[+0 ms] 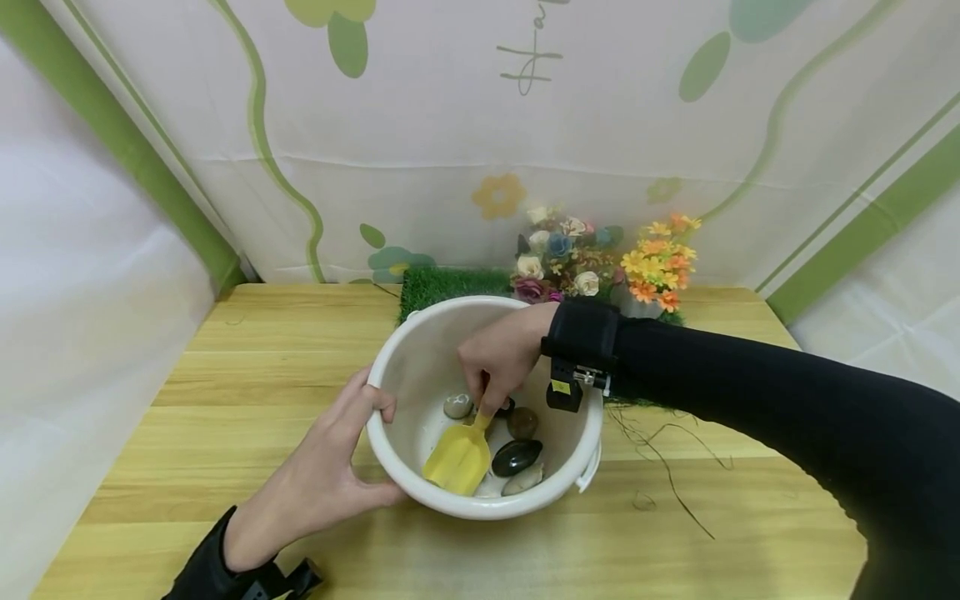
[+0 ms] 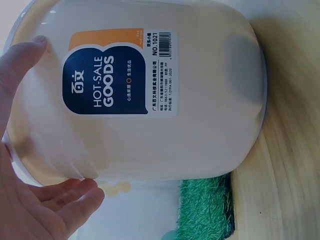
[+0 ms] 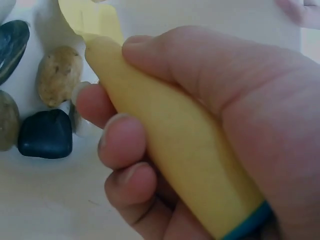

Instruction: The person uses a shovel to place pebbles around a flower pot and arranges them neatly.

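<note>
A white bucket stands on the wooden table, its mouth facing up. My left hand grips its left rim, fingers bent over the edge and thumb against the outside. In the left wrist view, a printed label shows on the bucket's side. Inside the bucket, my right hand holds a yellow toy shovel by its handle, the scoop pointing down toward the bottom. Several stones lie around the scoop, among them a glossy black stone, a brown stone and a squarish dark stone.
Behind the bucket lies a green artificial grass mat. Mixed artificial flowers and orange-yellow flowers stand on it at the back right. Thin dark strands lie on the table. A patterned curtain hangs behind.
</note>
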Demonstrator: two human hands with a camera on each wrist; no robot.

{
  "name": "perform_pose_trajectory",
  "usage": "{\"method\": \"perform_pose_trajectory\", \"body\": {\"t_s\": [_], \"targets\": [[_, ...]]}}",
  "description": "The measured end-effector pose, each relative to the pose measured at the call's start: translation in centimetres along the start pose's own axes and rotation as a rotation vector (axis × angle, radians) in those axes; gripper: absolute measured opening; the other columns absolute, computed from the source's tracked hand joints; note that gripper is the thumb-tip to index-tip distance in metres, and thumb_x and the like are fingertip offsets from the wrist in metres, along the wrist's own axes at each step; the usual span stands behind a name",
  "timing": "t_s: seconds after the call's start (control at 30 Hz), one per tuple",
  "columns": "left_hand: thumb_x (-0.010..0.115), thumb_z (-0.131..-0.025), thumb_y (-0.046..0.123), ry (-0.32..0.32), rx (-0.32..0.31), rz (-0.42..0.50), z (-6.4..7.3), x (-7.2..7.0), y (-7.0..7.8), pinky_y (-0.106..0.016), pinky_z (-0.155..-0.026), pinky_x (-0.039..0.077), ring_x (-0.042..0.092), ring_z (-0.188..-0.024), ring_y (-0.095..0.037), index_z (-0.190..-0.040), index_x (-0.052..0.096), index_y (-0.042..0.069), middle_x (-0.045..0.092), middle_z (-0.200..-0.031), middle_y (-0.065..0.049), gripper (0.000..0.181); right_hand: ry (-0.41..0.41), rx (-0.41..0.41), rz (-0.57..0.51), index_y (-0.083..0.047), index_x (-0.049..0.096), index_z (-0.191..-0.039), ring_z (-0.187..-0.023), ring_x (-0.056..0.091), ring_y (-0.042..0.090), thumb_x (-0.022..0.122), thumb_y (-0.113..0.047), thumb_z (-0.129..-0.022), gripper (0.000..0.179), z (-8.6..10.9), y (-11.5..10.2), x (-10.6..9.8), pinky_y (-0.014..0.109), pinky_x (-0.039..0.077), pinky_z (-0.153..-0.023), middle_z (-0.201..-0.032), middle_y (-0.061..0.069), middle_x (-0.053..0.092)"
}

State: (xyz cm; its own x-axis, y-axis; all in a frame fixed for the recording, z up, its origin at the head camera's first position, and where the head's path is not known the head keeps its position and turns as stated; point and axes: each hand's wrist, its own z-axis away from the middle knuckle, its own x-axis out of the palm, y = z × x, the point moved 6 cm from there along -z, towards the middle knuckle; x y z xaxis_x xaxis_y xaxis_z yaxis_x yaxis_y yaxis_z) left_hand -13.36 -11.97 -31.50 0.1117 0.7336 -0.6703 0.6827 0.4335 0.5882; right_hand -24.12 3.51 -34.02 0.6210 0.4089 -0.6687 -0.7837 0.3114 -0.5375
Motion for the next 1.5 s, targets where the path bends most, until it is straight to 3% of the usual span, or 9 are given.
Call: {"method": "perform_pose_trajectory", "body": {"t_s": [0.1,0.5,0.73,0.9,1.27,1.5], "targets": [[0.082,-0.062,0.041,0.003,0.002,-0.002,0.0,0.0,0.0,-0.038,-0.08,0.048,0.037,-0.121,-0.023,-0.1,0.038,0.015,0.033,-0.138,-0.004,0.063,-0.017,0.006,-0.064,-0.029,0.067,-0.07,-0.048,0.05,0.012,0.057,-0.04,-0.089,0.025,0.0,0.6,0.3,0.026,0.039,-0.05,-0.061,-0.01,0.058],[0.079,-0.065,0.044,-0.004,-0.014,0.004,0.1,0.1,-0.1,-0.038,-0.083,0.047,0.035,-0.123,-0.023,-0.1,0.038,0.015,0.032,-0.139,-0.003,0.062,-0.011,-0.043,-0.083,-0.03,0.067,-0.071,-0.049,0.05,0.012,0.056,-0.042,-0.089,0.025,0.3,0.4,0.1,0.026,0.04,-0.05,-0.063,-0.011,0.059],[0.08,-0.064,0.044,-0.001,-0.015,0.002,0.0,0.0,-0.1,-0.04,-0.085,0.046,0.035,-0.124,-0.022,-0.1,0.038,0.015,0.03,-0.141,-0.003,0.062,-0.01,-0.01,-0.147,-0.032,0.069,-0.077,-0.054,0.054,0.016,0.057,-0.045,-0.088,0.021,0.8,0.5,-0.3,0.028,0.045,-0.052,-0.068,-0.007,0.063],[0.08,-0.064,0.044,0.0,-0.014,0.001,0.0,0.0,-0.1,-0.04,-0.084,0.046,0.035,-0.123,-0.022,-0.1,0.038,0.016,0.03,-0.141,-0.003,0.062,-0.007,-0.027,-0.144,-0.032,0.069,-0.077,-0.052,0.052,0.015,0.056,-0.048,-0.087,0.023,0.8,0.6,-0.4,0.028,0.043,-0.052,-0.07,-0.001,0.064],[0.08,-0.064,0.044,0.003,-0.01,0.0,0.1,0.0,-0.2,-0.038,-0.081,0.048,0.037,-0.121,-0.022,-0.1,0.038,0.017,0.034,-0.135,-0.003,0.062,0.013,0.011,-0.13,-0.032,0.07,-0.079,-0.052,0.052,0.014,0.058,-0.047,-0.087,0.02,0.7,0.7,-0.4,0.028,0.044,-0.052,-0.068,-0.007,0.063],[0.079,-0.065,0.045,-0.001,-0.012,0.008,0.1,0.0,-0.2,-0.037,-0.081,0.048,0.037,-0.121,-0.022,-0.1,0.038,0.016,0.032,-0.139,-0.003,0.061,0.023,-0.044,-0.136,-0.033,0.069,-0.078,-0.05,0.045,0.015,0.056,-0.049,-0.087,0.023,1.0,0.6,-0.4,0.029,0.038,-0.05,-0.062,-0.007,0.056]]}}
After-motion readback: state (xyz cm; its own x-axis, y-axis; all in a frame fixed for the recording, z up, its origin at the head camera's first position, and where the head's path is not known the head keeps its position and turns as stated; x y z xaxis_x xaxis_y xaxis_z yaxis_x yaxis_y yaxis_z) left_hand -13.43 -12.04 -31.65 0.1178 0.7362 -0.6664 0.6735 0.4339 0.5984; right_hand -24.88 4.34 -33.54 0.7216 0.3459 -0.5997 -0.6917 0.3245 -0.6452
